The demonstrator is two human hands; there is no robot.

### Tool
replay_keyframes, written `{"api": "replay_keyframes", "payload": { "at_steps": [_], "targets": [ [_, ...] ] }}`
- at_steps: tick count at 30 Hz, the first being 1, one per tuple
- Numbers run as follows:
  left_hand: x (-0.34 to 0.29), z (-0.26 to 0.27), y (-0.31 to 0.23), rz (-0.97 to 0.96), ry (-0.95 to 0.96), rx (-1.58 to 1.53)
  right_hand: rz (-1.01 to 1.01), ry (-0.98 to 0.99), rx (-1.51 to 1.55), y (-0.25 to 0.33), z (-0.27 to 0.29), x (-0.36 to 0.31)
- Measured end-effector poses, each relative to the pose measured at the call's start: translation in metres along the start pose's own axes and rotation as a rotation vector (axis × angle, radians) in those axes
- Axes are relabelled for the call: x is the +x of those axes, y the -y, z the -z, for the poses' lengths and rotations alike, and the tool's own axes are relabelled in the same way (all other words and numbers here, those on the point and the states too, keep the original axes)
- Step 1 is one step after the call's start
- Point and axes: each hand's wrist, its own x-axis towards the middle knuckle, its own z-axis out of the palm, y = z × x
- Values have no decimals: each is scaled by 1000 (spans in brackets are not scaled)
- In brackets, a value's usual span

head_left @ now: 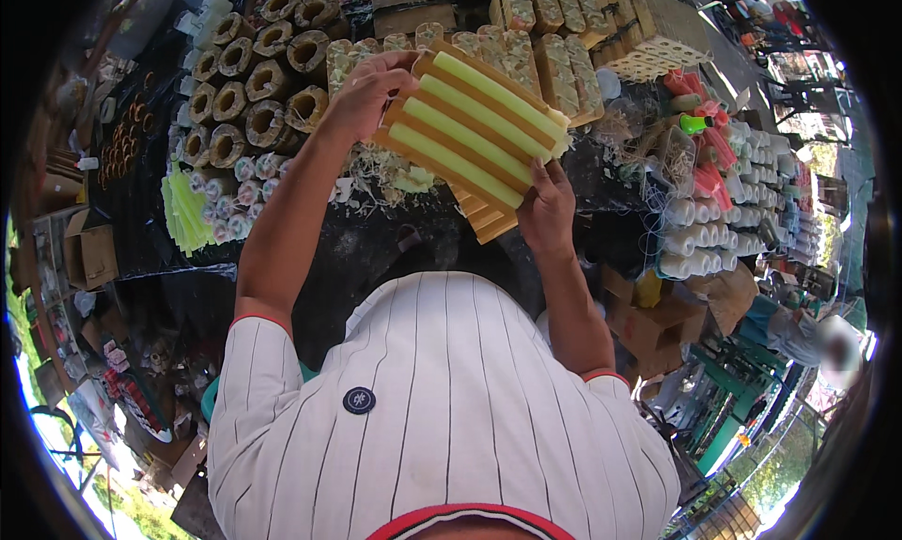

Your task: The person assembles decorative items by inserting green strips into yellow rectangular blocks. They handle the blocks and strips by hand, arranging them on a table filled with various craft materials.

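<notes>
Clerk: Principal item?
Checker: One tan ribbed tray [434, 167], carrying several pale green bars [495, 89] in parallel rows, held up in front of the person, tilted down toward its right end.
Clerk: Left hand [371, 95]?
Checker: At the tray's upper-left corner, grip clamped on that edge, fingers bent.
Clerk: Right hand [548, 206]?
Checker: At the tray's lower-right corner, grip clamped there too, thumb on the upper face; the fingers beneath are hidden.
Clerk: Stock left of the tray?
Checker: Hollow tan tubes [252, 81], stacked, ends outward; nearer the person, a stack of pale green strips [185, 209].
Clerk: Beyond it?
Checker: Long speckled blocks [564, 75], set close together.
Clerk: Right of it?
Checker: White rolls [700, 234] in rows, red bundles [711, 185] beside them.
Clerk: Below it?
Checker: One tan ribbed panel [486, 219], partly covered by the tray; whether the two touch, the checker cannot tell.
</notes>
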Motion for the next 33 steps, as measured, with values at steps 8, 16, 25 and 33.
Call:
{"api": "replay_keyframes", "payload": {
  "at_steps": [8,16,25,33],
  "targets": [
    [129,-27,-1,-180,-276,1216,-87,-65,-225,11,4,47],
    [160,-15,21,-238,-400,1160,-276,-5,-323,31,21,80],
    [157,-16,33,-355,-379,652,-155,-176,-754,57,23,80],
    [153,-2,30,-342,-223,365,69,-295,-1123,64,3,94]
  ]
}}
